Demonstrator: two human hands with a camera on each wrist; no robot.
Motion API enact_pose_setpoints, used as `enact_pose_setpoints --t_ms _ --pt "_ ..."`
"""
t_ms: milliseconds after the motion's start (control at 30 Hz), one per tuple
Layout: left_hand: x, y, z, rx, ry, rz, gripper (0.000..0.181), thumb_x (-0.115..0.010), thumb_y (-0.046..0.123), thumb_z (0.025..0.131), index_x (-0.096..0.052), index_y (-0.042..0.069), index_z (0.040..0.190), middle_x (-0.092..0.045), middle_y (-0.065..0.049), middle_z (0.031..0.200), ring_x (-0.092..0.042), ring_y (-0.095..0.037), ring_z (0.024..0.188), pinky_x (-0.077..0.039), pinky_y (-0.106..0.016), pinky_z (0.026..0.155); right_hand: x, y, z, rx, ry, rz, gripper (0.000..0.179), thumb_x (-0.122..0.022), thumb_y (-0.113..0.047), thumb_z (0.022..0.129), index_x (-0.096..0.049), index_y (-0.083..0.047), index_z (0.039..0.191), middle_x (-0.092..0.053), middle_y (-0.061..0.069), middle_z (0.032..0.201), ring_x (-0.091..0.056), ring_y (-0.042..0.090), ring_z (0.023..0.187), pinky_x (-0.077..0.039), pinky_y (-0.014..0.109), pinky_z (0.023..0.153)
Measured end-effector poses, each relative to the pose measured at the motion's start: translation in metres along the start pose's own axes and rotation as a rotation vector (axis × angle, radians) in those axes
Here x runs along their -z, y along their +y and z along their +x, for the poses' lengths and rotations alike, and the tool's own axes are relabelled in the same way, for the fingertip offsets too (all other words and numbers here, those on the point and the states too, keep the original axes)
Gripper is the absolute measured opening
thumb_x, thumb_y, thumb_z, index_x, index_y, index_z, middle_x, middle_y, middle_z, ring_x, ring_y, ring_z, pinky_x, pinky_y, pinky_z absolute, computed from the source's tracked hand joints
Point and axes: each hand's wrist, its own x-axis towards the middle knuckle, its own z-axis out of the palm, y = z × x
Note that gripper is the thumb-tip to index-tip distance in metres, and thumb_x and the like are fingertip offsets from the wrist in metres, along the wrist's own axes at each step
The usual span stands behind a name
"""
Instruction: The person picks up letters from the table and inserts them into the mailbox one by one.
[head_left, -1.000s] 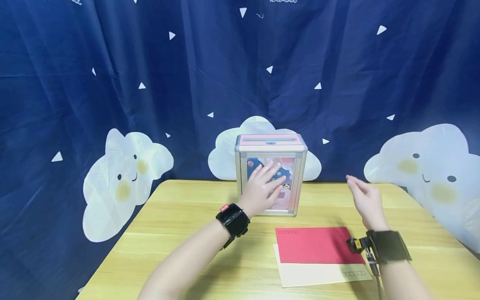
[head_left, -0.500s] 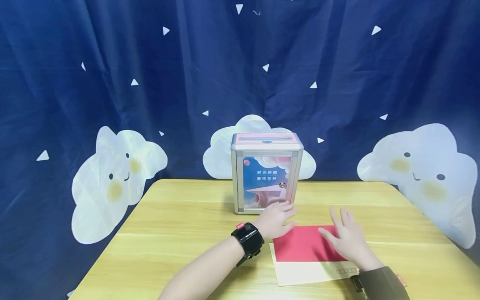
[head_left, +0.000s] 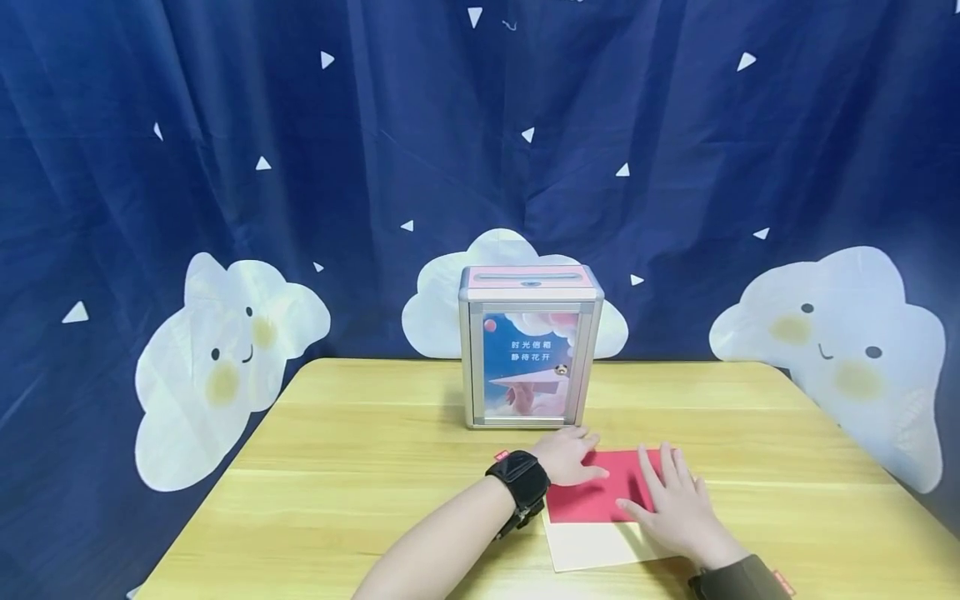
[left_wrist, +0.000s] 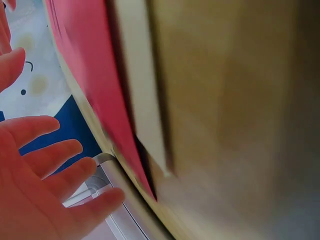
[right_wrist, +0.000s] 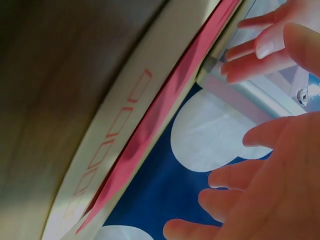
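Observation:
A red envelope (head_left: 607, 498) lies partly over a cream envelope (head_left: 592, 546) near the front of the table. My left hand (head_left: 566, 457) is over the red envelope's upper left corner, palm down with fingers extended. Over the right part of both envelopes is my right hand (head_left: 678, 508), its fingers spread. In the left wrist view the left hand's fingers (left_wrist: 65, 160) are straight and hold nothing. The right wrist view shows the right hand's fingers (right_wrist: 220, 200) loosely extended above the red envelope (right_wrist: 150, 125), with the cream envelope's printed boxes beside it.
Just beyond the envelopes stands an upright metal-framed letter box (head_left: 528, 350) with a slot in its pink top and a picture front. The wooden table (head_left: 337, 467) reaches back to a blue curtain (head_left: 375, 150) printed with clouds.
My left hand has come down from the box's front to the red envelope's left corner. My right hand has moved left and down over the envelopes, fingers spreading. The view has shifted slightly.

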Motion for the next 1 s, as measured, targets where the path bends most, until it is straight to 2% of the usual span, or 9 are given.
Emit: enact_pose_setpoints --t_ms 100,233,400,500,633,767,1000 --pt "-0.007 -0.001 0.006 0.014 -0.011 0.023 0.071 -0.053 0.060 0.082 -0.046 0.015 0.136 -0.048 -0.005 0.136 -0.043 -0.018 0.122 -0.037 -0.028 0.099 0.001 -0.002 -0.003 -0.003 -0.042 0.009 0.085 -0.059 -0.051 0.082 -0.033 0.009 0.136 -0.022 0.043 0.137 -0.015 0.058 0.124 -0.020 0.078 0.087" --pt "-0.011 -0.001 0.009 0.044 -0.014 0.052 0.070 -0.060 0.063 0.074 -0.055 0.019 0.128 -0.055 -0.001 0.121 -0.049 -0.015 0.106 -0.045 -0.026 0.084 0.003 -0.006 -0.005 -0.021 -0.097 0.033 0.086 -0.058 -0.051 0.082 -0.031 0.010 0.137 -0.020 0.043 0.138 -0.013 0.058 0.124 -0.018 0.077 0.089" --pt "-0.004 0.002 0.008 0.092 -0.024 0.054 0.064 -0.067 0.061 0.068 -0.061 0.022 0.119 -0.053 0.003 0.106 -0.047 -0.012 0.095 -0.045 -0.024 0.072 0.004 -0.008 -0.005 -0.034 -0.102 0.056 0.086 -0.058 -0.052 0.082 -0.031 0.009 0.137 -0.018 0.042 0.139 -0.013 0.058 0.124 -0.017 0.077 0.089" --pt "0.003 0.005 0.006 0.105 -0.033 0.045 0.058 -0.070 0.058 0.067 -0.063 0.022 0.112 -0.051 0.003 0.098 -0.047 -0.012 0.090 -0.044 -0.024 0.070 0.004 -0.007 -0.006 -0.039 -0.093 0.066 0.086 -0.058 -0.051 0.082 -0.031 0.009 0.137 -0.018 0.042 0.139 -0.012 0.058 0.125 -0.016 0.078 0.089" --pt "0.001 0.003 0.008 0.109 -0.028 0.039 0.053 -0.071 0.057 0.066 -0.064 0.022 0.105 -0.049 0.003 0.094 -0.047 -0.013 0.087 -0.044 -0.024 0.069 0.003 -0.006 -0.006 -0.046 -0.094 0.069 0.086 -0.058 -0.051 0.082 -0.030 0.010 0.137 -0.018 0.043 0.139 -0.012 0.058 0.125 -0.015 0.078 0.089" --pt "-0.001 0.002 0.009 0.115 -0.034 0.024 0.054 -0.072 0.057 0.065 -0.065 0.023 0.107 -0.052 0.003 0.098 -0.048 -0.012 0.089 -0.044 -0.025 0.072 0.006 -0.008 -0.006 -0.052 -0.123 0.069 0.087 -0.058 -0.051 0.083 -0.030 0.010 0.137 -0.017 0.043 0.139 -0.010 0.058 0.125 -0.014 0.077 0.090" --pt "0.011 0.007 0.003 0.147 -0.044 -0.052 0.056 -0.076 0.052 0.064 -0.065 0.019 0.109 -0.055 0.003 0.098 -0.048 -0.012 0.090 -0.044 -0.024 0.074 0.006 -0.009 -0.007 -0.039 -0.153 0.071 0.085 -0.058 -0.050 0.082 -0.031 0.011 0.136 -0.021 0.043 0.137 -0.014 0.059 0.124 -0.016 0.078 0.089"
